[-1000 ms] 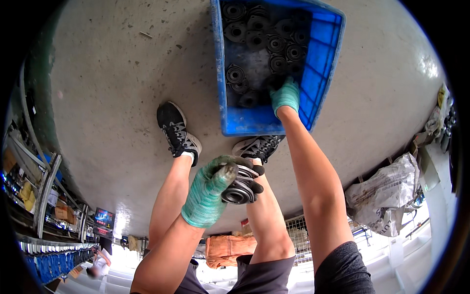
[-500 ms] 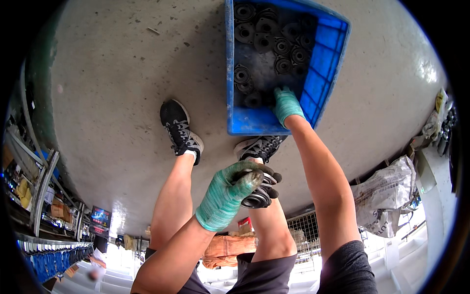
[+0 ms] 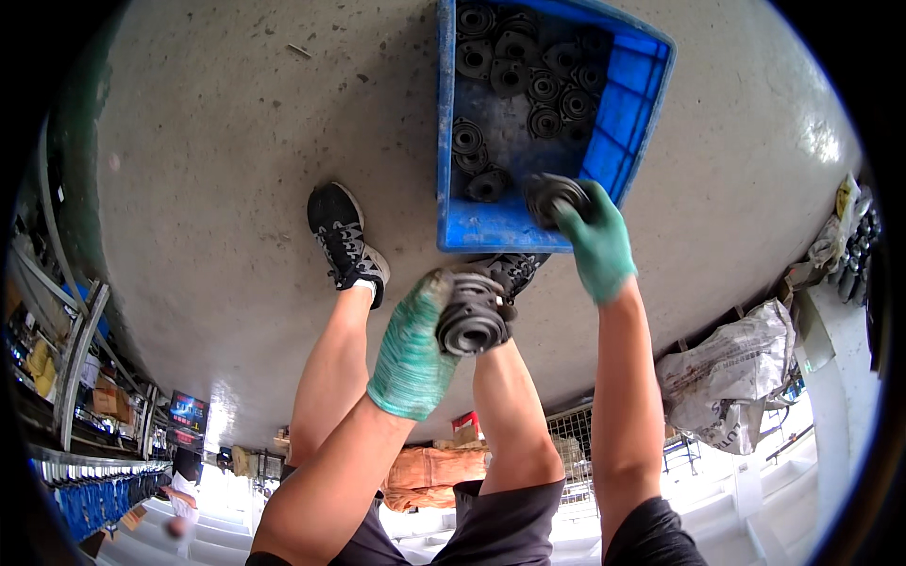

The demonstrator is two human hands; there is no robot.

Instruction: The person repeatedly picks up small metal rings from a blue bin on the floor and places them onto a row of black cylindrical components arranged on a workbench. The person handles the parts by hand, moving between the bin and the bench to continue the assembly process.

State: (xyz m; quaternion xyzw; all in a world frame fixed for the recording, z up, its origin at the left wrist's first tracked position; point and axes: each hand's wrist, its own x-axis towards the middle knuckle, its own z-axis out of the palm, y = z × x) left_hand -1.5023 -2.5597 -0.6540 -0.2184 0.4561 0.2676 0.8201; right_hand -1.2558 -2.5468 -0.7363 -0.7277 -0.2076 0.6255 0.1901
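My left hand [image 3: 412, 351], in a green knit glove with dark fingertips, is closed around a small stack of dark round metal parts [image 3: 475, 325] with a hole in the middle. It hangs above my right knee, in front of the box. My right hand [image 3: 601, 245], gloved alike, grips one dark flanged metal part [image 3: 552, 200] over the near right rim of the blue plastic box [image 3: 505, 231]. Inside the box lie several more flanged parts [image 3: 545, 87], mostly toward its far end, with a few along its left wall.
My black shoe [image 3: 338, 231] stands on the grey floor [image 3: 217, 189] left of the box; the other is partly hidden beneath its near edge. A white woven sack [image 3: 731, 377] leans at the right. Metal racks [image 3: 80, 368] line the left side, and a person [image 3: 182, 500] is far off.
My right hand has come up out of the box toward me, bringing a flanged part. My left hand has risen slightly and turned its stack, so a round end shows.
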